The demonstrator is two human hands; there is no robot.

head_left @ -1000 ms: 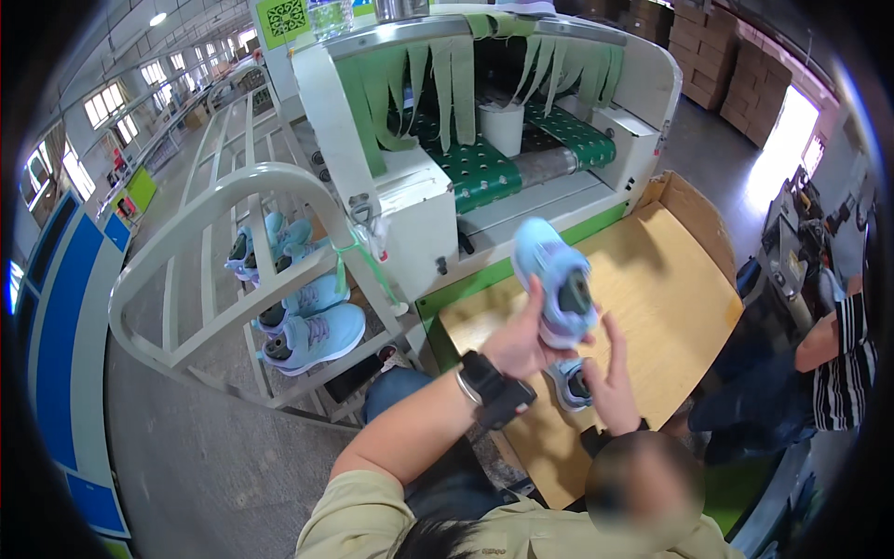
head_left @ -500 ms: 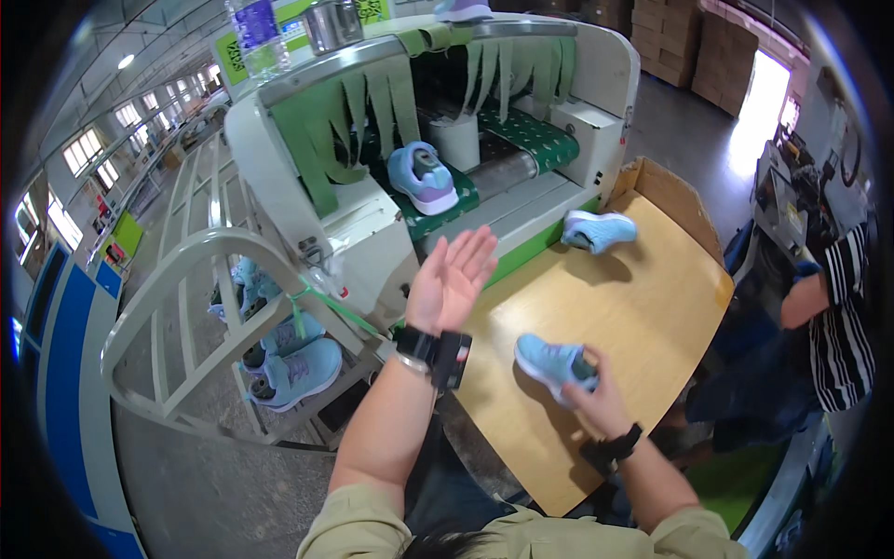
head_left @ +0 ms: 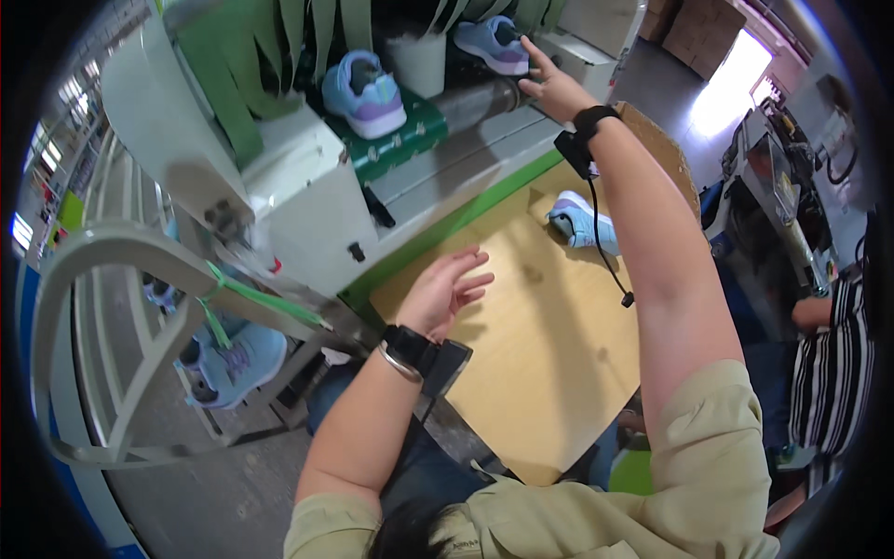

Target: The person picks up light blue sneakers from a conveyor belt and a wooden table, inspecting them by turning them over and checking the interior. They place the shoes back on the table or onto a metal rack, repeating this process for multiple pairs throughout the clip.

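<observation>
My right hand (head_left: pixel 559 86) is stretched out at the machine's right opening, fingers apart. Just beyond its fingertips, a light-blue and purple sneaker (head_left: pixel 491 43) sits on the right-hand belt; the hand appears to be off it, though any slight touch is hard to make out. Over the wooden board (head_left: pixel 521 373), my left hand (head_left: pixel 442 291) hovers with loosely spread fingers and holds nothing. Another blue sneaker (head_left: pixel 365 98) stands on the green left belt (head_left: pixel 405 144). A third sneaker (head_left: pixel 585 224) lies on the board's far right, partly behind my right forearm.
Green strip curtains (head_left: pixel 223 79) hang across the white machine's openings. A white cylinder (head_left: pixel 419 63) stands between the belts. At left is a metal rack (head_left: pixel 140 242) holding more blue sneakers (head_left: pixel 237 363). A co-worker in a striped shirt (head_left: pixel 829 373) is at right.
My right hand has carried the sneaker from the board up to the right belt and let it go. My left hand's fingers have curled slightly. The view has shifted toward the machine.
</observation>
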